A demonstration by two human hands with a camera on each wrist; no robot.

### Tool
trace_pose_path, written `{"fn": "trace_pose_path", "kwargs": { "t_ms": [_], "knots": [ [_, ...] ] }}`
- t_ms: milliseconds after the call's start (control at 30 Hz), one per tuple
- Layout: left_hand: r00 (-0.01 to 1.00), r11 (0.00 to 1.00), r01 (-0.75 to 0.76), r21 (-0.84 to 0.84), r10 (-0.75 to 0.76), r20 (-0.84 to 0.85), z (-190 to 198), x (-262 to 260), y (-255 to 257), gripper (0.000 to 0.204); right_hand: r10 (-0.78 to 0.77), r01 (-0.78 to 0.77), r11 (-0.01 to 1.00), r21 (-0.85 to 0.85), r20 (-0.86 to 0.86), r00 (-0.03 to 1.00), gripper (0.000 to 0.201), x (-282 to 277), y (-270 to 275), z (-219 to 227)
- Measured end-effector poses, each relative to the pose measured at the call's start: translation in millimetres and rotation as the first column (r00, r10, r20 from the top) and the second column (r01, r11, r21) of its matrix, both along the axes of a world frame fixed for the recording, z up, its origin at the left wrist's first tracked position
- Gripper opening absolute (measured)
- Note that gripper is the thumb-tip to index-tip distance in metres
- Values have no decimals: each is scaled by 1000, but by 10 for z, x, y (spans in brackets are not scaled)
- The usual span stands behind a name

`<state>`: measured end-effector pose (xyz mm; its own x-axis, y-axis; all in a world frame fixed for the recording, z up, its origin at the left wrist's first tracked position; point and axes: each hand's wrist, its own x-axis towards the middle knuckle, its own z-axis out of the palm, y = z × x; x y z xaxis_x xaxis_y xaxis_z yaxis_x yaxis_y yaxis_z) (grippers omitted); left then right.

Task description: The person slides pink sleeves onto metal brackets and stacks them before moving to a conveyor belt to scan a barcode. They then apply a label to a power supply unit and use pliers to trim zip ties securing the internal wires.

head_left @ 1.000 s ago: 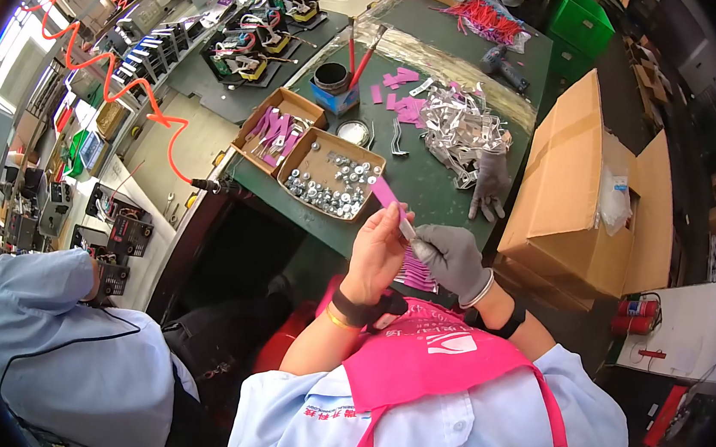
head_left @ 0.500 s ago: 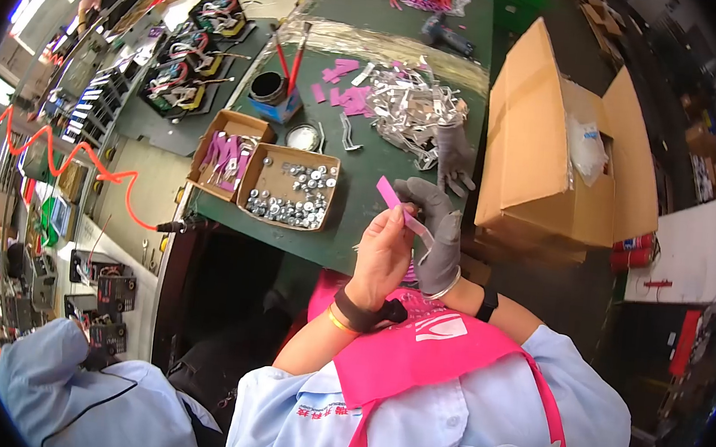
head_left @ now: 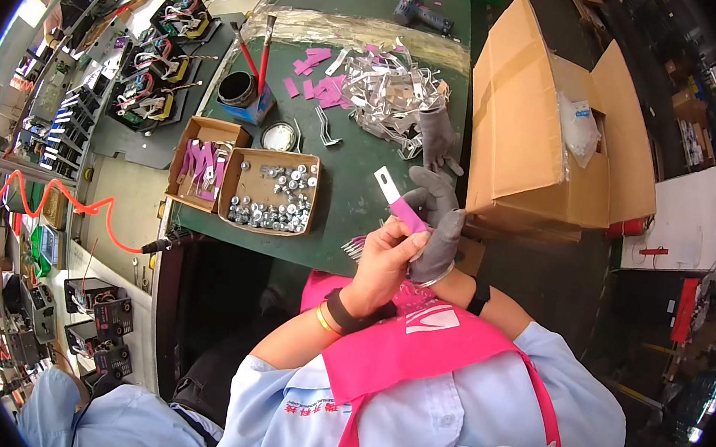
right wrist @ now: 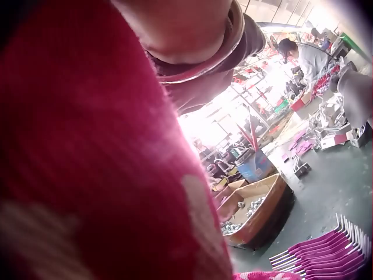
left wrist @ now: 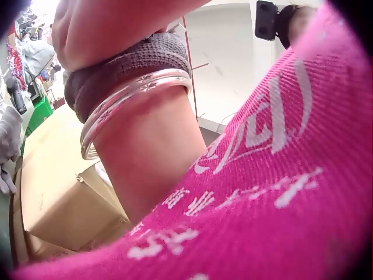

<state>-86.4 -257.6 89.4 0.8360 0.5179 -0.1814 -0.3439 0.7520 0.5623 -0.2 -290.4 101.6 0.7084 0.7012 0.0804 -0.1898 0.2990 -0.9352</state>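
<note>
In the head view my bare left hand (head_left: 384, 265) pinches a flat metal strip with a purple sleeve (head_left: 409, 215) between thumb and fingers. The strip's bare, slotted end points up and away from me. Close behind its lower part is my gloved right hand (head_left: 436, 231), fingers loosely bent and thumb apart from the strip. In front of me on the table lies a row of purple-sleeved metal strips (right wrist: 326, 252), mostly hidden by my left hand in the head view. The left wrist view mainly shows the right wrist's bangles (left wrist: 137, 99) and the pink apron (left wrist: 262, 175).
A carton of nuts (head_left: 274, 157) stands beside a smaller box of purple-sleeved parts (head_left: 190, 133). Beyond are a heap of metal strips (head_left: 388, 88), loose purple sleeves (head_left: 332, 92) and an empty grey glove (head_left: 437, 132). A large open cardboard box (head_left: 524, 110) borders the table's right side.
The strip has turned round: its purple end pointed up before, its bare slotted end does now. The gloved right hand has loosened from the strip's lower end. The head view has shifted.
</note>
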Motion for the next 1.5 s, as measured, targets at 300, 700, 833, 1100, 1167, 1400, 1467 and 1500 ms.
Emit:
{"fn": "trace_pose_path", "kwargs": {
  "t_ms": [300,700,833,1100,1167,1400,1467,1500],
  "knots": [
    [930,957,149,249,-50,-363,-368,-165,496,11,631,-404,774,-488,543,553,23,479,230,-150],
    [756,914,-46,403,295,-585,-787,-1073,984,18,661,-37,744,-668,742,-108,17,403,582,-1231],
    [768,922,-59,383,287,-572,-817,-1123,972,18,699,-16,676,-737,648,-303,14,279,503,-1524],
    [703,842,167,513,263,-661,-997,-1094,911,14,643,29,745,-667,706,-297,17,296,289,-1549],
    [674,788,230,572,295,-678,-1104,-1067,883,14,657,15,735,-678,708,-258,17,278,254,-1691],
    [609,648,418,637,320,-725,-1225,-1006,815,21,737,-43,670,-741,658,154,21,605,431,-1303],
    [621,553,434,712,389,-680,-1221,-989,785,23,708,-39,706,-707,702,83,20,580,412,-1338],
    [640,459,437,774,445,-626,-1240,-972,774,24,689,-36,725,-688,723,44,19,565,428,-1346]
  ]
}}
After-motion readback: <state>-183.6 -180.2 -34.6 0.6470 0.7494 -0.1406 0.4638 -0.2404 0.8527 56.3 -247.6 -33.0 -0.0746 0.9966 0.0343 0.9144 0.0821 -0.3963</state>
